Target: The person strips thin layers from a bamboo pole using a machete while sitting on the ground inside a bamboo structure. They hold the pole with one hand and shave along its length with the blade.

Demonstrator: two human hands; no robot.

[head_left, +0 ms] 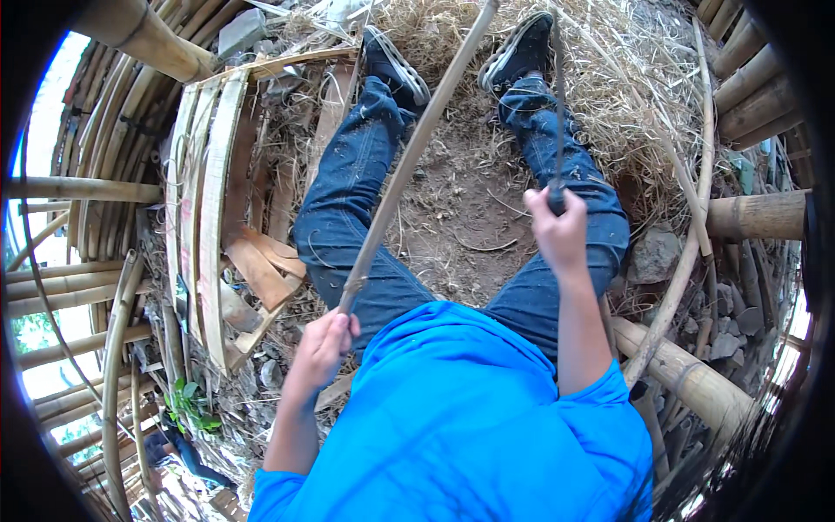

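My left hand (323, 352) is closed around the near end of a long, split bamboo strip (407, 165). The strip slants away from me over my left thigh, between my shoes, and leaves the picture at the top. In my right hand (562, 230), above my right thigh, is the dark handle of a long-bladed knife (560, 104). Its dark blade points away from me and looks thin, seen nearly edge-on. Blade and strip are apart.
Bare soil (470, 209) lies between my outstretched legs, with dry shavings (626, 96) heaped at the far right. A slatted wooden crate (211, 209) stands on the left. Bamboo poles (683, 374) and rubble (657, 255) are on the right, a bamboo wall (96, 157) on the left.
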